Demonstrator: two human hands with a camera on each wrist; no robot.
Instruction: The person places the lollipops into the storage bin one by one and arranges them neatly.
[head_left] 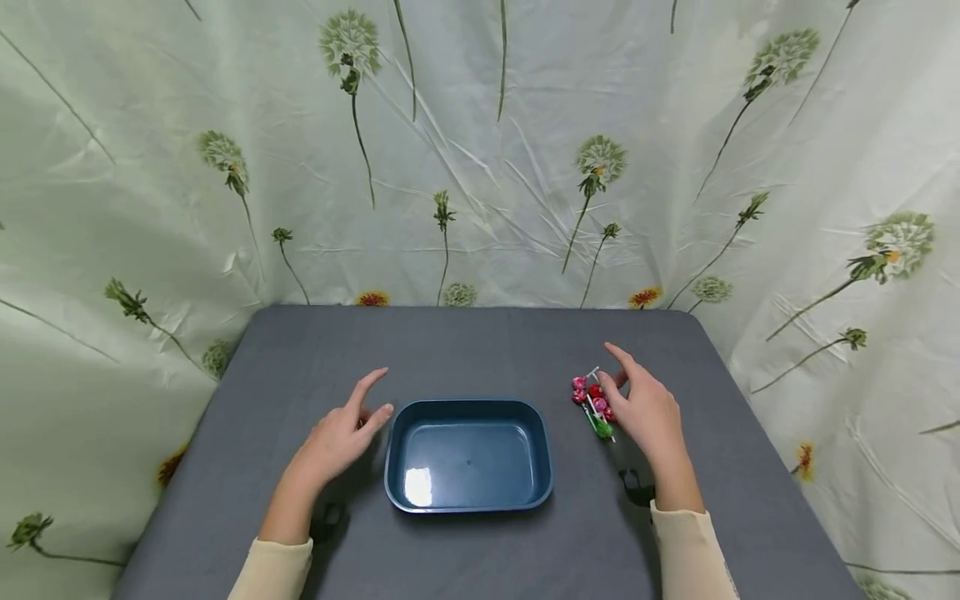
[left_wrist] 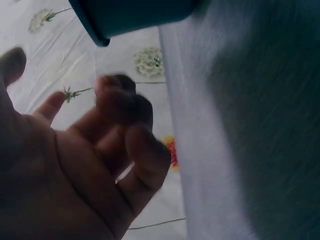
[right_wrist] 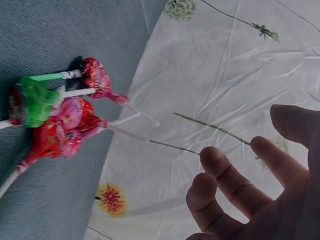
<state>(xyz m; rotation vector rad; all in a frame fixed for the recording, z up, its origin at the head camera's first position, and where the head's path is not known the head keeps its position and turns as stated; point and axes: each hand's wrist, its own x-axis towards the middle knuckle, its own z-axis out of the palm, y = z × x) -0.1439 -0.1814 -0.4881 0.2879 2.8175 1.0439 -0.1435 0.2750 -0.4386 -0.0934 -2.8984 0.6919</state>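
Note:
A small heap of wrapped lollipops point(head_left: 600, 405), red, pink and one green, lies on the grey cloth right of the tray. In the right wrist view the lollipops point(right_wrist: 65, 117) show white sticks pointing several ways. My right hand point(head_left: 643, 408) hovers just right of the heap, thumb and index finger spread, nothing held. A blue rectangular tray point(head_left: 468, 500) stands in the middle with a bare inside. My left hand point(head_left: 337, 437) is close to the tray's left rim, index finger stretched out and the other fingers loosely bent. Nothing is in its palm in the left wrist view.
The grey-covered table point(head_left: 480, 350) reaches back to a pale curtain point(head_left: 480, 167) printed with dandelions, which also hangs along both sides. Dark wrist straps point(head_left: 636, 487) show below the hands.

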